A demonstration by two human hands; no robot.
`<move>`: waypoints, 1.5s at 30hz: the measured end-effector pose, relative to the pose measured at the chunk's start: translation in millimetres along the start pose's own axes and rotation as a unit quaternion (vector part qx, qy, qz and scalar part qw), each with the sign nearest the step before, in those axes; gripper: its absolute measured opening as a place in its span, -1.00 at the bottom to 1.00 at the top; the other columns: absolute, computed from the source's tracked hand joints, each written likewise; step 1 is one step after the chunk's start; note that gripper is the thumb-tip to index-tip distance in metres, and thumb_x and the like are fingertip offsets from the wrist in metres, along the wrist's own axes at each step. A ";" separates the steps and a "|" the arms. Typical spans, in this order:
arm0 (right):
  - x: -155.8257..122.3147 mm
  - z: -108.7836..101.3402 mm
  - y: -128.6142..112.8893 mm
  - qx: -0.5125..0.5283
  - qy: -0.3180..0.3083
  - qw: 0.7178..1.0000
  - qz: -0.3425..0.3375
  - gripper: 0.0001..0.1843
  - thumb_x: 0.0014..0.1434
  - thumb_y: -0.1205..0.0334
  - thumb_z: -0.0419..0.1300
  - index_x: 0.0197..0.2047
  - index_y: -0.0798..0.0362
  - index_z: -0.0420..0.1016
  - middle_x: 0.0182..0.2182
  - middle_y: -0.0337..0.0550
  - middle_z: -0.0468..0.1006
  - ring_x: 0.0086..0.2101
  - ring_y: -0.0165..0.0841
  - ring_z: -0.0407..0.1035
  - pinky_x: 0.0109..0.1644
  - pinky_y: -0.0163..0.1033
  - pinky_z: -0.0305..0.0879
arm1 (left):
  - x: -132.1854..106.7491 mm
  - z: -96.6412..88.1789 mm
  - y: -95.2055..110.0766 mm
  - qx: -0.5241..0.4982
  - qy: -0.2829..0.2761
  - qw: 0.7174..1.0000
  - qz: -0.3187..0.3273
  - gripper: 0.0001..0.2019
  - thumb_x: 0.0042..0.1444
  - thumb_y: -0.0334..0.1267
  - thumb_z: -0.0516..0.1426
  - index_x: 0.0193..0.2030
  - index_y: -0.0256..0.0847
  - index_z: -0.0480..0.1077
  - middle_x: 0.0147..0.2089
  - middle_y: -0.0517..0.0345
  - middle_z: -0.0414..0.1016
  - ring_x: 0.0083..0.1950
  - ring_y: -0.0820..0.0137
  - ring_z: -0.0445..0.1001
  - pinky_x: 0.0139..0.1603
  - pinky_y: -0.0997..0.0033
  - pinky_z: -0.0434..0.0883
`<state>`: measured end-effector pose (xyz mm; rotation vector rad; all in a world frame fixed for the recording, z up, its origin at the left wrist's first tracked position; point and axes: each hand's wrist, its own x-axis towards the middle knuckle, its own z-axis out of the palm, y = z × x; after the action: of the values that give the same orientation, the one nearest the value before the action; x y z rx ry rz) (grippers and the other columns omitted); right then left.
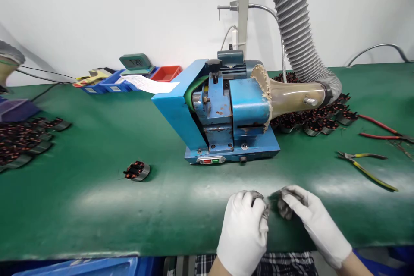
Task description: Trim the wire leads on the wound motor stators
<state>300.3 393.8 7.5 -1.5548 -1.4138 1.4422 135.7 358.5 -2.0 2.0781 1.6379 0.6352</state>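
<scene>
My left hand (244, 228), in a white glove with grey-stained fingertips, is closed just above the green bench mat near its front edge. To its right, my right hand (307, 215) wears the same kind of glove, fingers bent together in a pinch. The dirty fingertips are smeared, and whatever either hand holds cannot be made out. A small gap parts the two hands. Off to the left, a single motor stator (137, 171) with copper windings lies on the mat. Behind my hands stands a blue belt machine (223, 112) with red and green buttons (211, 161).
A grey duct (293, 21) joins the machine's right side. Stators (313, 123) are heaped behind it, more (26, 142) at far left. Yellow-handled cutters (365, 168) and red-handled pliers (381, 127) lie right. Blue bins (113, 85), a red bin (166, 73) and a clock (135, 61) stand behind.
</scene>
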 end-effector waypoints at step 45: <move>0.3 11.7 7.5 -0.407 0.005 0.811 -0.420 -0.59 0.19 0.52 -0.20 -0.14 0.11 0.43 -0.50 -0.14 0.32 -0.57 -0.39 0.28 -0.52 -0.34 0.26 | -6.9 -0.4 -47.6 -0.059 0.081 0.993 0.064 -0.15 -0.56 0.06 0.42 -0.06 -0.22 0.29 0.02 -0.12 0.38 0.06 0.02 0.37 -0.01 -0.08 0.40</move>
<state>291.6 389.3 -2.4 -1.0240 -2.4617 0.2684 96.7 362.2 -30.0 2.1048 1.5192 0.9423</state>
